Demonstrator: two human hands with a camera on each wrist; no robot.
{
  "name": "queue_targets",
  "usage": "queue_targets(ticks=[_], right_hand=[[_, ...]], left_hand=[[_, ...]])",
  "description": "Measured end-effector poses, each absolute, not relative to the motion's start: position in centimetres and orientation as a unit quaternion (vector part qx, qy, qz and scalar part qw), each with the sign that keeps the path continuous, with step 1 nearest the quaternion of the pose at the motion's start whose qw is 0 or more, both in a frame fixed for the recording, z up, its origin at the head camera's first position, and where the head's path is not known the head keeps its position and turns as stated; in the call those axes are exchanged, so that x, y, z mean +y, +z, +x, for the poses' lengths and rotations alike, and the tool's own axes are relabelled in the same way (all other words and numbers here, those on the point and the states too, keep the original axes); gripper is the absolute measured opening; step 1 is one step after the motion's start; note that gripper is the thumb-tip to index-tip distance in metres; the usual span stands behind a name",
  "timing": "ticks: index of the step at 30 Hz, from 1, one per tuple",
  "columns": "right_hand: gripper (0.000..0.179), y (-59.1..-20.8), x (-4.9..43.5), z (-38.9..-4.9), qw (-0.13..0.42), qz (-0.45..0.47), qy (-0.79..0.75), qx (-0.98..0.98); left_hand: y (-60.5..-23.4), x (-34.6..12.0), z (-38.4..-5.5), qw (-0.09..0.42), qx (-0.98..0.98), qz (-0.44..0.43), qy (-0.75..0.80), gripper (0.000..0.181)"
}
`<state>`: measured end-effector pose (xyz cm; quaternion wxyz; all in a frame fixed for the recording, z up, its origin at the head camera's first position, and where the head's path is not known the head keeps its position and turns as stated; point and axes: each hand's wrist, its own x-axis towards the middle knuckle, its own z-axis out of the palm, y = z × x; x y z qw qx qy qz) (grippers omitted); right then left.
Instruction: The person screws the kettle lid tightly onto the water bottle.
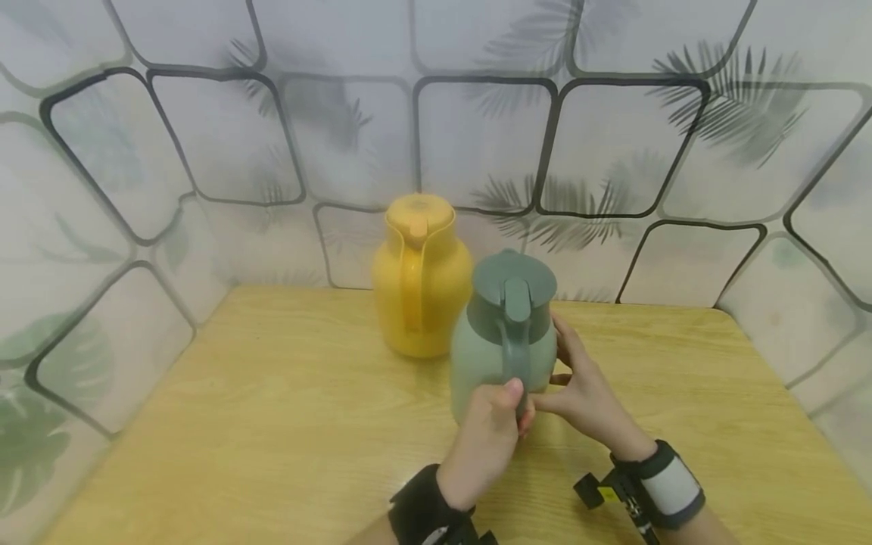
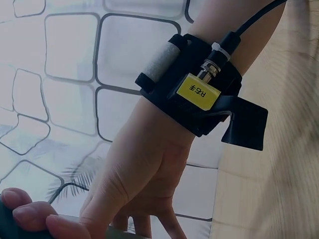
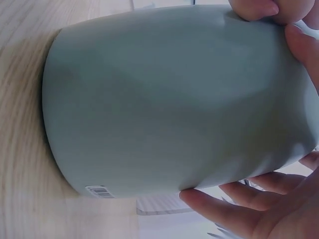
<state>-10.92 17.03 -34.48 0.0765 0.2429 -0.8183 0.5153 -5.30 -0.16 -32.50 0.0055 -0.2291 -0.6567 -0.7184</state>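
A pale green vacuum jug (image 1: 477,363) with a darker green lid and handle stands upright, handle toward me. My left hand (image 1: 487,431) grips the lower handle, thumb along it; its fingers (image 2: 30,215) show at the lower left of the left wrist view. On the jug's right side rests my right hand (image 1: 589,393), thumb extended near the handle and fingers spread along the body. In the right wrist view the jug's body (image 3: 164,104) fills the middle, with a barcode label (image 3: 99,191) near its base, and the right hand's fingers (image 3: 234,204) touch its side.
A yellow jug (image 1: 436,280) of similar shape stands just behind and left of the green one, its handle also facing me. Both are at the wooden table (image 1: 272,424). Patterned panels (image 1: 354,136) rise along the table's back and sides.
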Motion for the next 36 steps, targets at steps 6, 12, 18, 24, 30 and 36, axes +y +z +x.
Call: queue_targets(ticks=[6, 12, 18, 24, 30, 36], right_hand=[[0.112, -33.9, 17.5, -11.0, 0.097, 0.245, 0.509, -0.819], [0.114, -32.9, 18.2, -11.8, 0.108, 0.235, 0.498, -0.828], [0.110, -32.0, 18.9, -13.9, 0.095, 0.237, 0.524, -0.812], [0.109, -31.3, 19.3, -16.1, 0.093, 0.238, 0.531, -0.808], [0.106, -31.0, 19.4, -18.1, 0.088, 0.229, 0.523, -0.816], [0.105, -31.0, 19.6, -19.4, 0.068, 0.210, 0.526, -0.821]], left_hand=[[-32.1, 0.3, -5.6, 0.009, -0.660, -0.223, -0.717, 0.081], [-31.2, 1.1, -6.7, 0.003, -0.654, -0.221, -0.723, 0.088], [-30.3, 1.7, -8.7, 0.018, -0.689, -0.216, -0.692, 0.082], [-29.4, 2.3, -10.9, 0.014, -0.699, -0.181, -0.692, 0.065], [-29.0, 2.8, -12.9, 0.018, -0.697, -0.150, -0.701, 0.057], [-29.3, 3.0, -14.6, 0.027, -0.706, -0.160, -0.689, 0.060]])
